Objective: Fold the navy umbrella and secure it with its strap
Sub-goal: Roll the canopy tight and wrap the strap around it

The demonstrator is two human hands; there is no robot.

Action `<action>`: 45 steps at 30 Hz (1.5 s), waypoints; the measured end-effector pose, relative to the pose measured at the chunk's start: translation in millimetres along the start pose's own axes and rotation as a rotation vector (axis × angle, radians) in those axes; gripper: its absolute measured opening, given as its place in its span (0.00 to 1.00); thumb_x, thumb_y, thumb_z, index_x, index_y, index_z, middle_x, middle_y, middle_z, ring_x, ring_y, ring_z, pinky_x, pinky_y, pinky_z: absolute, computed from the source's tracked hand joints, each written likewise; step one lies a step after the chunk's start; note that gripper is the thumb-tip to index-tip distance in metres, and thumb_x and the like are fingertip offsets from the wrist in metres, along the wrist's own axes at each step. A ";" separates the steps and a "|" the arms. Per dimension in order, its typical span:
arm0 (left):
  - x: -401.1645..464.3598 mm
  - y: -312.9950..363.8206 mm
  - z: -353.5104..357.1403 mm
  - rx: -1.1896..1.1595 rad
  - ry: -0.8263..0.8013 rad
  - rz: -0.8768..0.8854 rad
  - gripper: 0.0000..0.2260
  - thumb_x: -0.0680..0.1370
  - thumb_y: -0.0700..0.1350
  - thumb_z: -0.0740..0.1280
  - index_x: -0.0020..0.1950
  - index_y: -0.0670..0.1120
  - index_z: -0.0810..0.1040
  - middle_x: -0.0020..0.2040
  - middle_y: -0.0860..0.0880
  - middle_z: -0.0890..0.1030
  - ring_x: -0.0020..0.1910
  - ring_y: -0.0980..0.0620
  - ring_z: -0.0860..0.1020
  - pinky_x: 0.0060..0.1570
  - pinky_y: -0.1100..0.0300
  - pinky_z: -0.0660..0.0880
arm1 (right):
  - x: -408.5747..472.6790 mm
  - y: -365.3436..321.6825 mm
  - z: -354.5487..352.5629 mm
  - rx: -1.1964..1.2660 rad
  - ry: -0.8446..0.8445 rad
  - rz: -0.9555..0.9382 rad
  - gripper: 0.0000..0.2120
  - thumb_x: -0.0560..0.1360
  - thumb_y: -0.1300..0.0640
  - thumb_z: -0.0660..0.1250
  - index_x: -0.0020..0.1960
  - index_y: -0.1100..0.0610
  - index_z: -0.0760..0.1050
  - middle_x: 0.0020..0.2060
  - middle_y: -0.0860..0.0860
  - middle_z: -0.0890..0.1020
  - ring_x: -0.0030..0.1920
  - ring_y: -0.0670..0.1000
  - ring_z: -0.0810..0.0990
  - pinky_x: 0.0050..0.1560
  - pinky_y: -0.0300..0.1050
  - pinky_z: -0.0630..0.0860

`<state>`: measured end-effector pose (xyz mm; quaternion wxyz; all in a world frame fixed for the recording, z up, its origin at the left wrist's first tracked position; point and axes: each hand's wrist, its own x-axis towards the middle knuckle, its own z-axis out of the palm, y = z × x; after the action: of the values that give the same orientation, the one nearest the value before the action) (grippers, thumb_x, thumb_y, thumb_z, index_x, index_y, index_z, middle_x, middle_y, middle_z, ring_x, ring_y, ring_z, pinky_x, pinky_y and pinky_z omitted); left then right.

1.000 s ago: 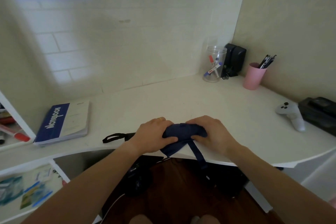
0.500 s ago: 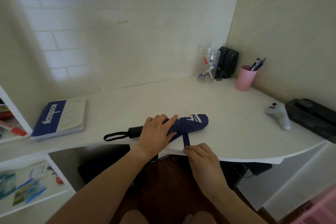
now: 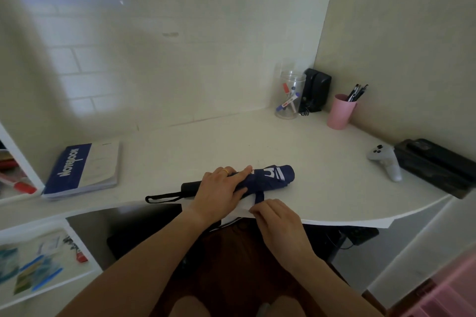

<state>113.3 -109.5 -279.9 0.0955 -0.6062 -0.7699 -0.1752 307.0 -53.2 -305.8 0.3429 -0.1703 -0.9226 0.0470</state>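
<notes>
The navy umbrella [image 3: 273, 177] lies collapsed and rolled on the white desk [image 3: 231, 147] near its front edge, black handle [image 3: 192, 186] and wrist loop pointing left. My left hand [image 3: 219, 192] lies over the umbrella's middle, fingers mostly straight, pressing it down. The navy strap [image 3: 259, 194] hangs from the canopy toward the desk edge. My right hand [image 3: 277, 219] pinches the strap's free end just in front of the umbrella.
A blue notebook [image 3: 82, 170] lies at the left. A clear jar [image 3: 289, 96], black speaker [image 3: 316, 90] and pink pen cup [image 3: 341, 112] stand in the back corner. A white controller [image 3: 386, 162] and black case [image 3: 435, 166] sit at the right.
My right hand left the canopy and took the strap's end at the desk edge. My left hand stayed flat over the rolled umbrella, whose striped tip now shows.
</notes>
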 end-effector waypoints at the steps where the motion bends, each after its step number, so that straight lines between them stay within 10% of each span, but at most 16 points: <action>1: -0.3 0.2 1.6 -0.011 0.014 -0.002 0.25 0.82 0.54 0.64 0.79 0.56 0.65 0.61 0.47 0.81 0.59 0.45 0.78 0.55 0.49 0.74 | -0.8 1.9 0.4 0.001 0.010 0.032 0.17 0.69 0.57 0.79 0.56 0.54 0.82 0.51 0.48 0.84 0.51 0.47 0.81 0.49 0.39 0.79; 6: -2.1 -0.9 7.3 -0.022 0.066 0.006 0.24 0.81 0.53 0.66 0.77 0.54 0.70 0.60 0.48 0.82 0.57 0.46 0.78 0.55 0.49 0.73 | -6.9 10.5 3.3 -0.048 0.028 0.084 0.25 0.68 0.60 0.80 0.64 0.58 0.80 0.59 0.54 0.82 0.57 0.54 0.79 0.55 0.53 0.82; 10: -3.3 -2.0 7.7 -0.031 0.090 0.022 0.24 0.81 0.54 0.66 0.77 0.53 0.70 0.60 0.49 0.81 0.58 0.48 0.78 0.57 0.51 0.72 | 1.2 16.8 -2.5 0.007 0.004 0.220 0.36 0.69 0.51 0.78 0.74 0.56 0.70 0.69 0.51 0.74 0.67 0.51 0.70 0.67 0.43 0.70; 23: -7.6 -4.5 9.2 -0.051 0.135 0.102 0.23 0.80 0.51 0.68 0.76 0.53 0.72 0.58 0.48 0.81 0.56 0.47 0.78 0.56 0.49 0.73 | 25.0 15.7 -22.5 0.030 0.010 -0.030 0.07 0.71 0.65 0.77 0.48 0.58 0.86 0.43 0.51 0.84 0.43 0.51 0.82 0.44 0.45 0.81; 31: -13.1 -6.1 16.3 0.009 0.221 0.168 0.21 0.79 0.50 0.67 0.73 0.53 0.76 0.57 0.47 0.81 0.53 0.46 0.78 0.54 0.49 0.73 | 73.3 43.2 -28.5 0.265 -0.051 0.273 0.03 0.71 0.59 0.76 0.43 0.52 0.85 0.40 0.47 0.82 0.39 0.47 0.80 0.43 0.45 0.78; 39: -13.5 -9.1 18.4 -0.038 0.220 0.192 0.24 0.78 0.49 0.71 0.74 0.54 0.75 0.59 0.47 0.80 0.56 0.46 0.77 0.58 0.49 0.73 | 101.0 63.5 -39.0 0.224 -0.467 0.419 0.27 0.71 0.46 0.76 0.68 0.50 0.77 0.58 0.46 0.82 0.59 0.48 0.78 0.61 0.47 0.74; 45: -16.1 -10.0 18.7 -0.071 0.211 0.184 0.24 0.77 0.48 0.72 0.74 0.55 0.74 0.61 0.48 0.79 0.59 0.46 0.76 0.60 0.48 0.72 | 104.5 76.4 -40.1 0.513 -0.621 0.390 0.13 0.74 0.54 0.75 0.58 0.52 0.85 0.50 0.46 0.88 0.50 0.46 0.86 0.58 0.48 0.82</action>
<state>108.9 -118.8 -304.4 0.1701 -0.6554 -0.6900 -0.2558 280.7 53.4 -226.4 0.0654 -0.2282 -0.8910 0.3871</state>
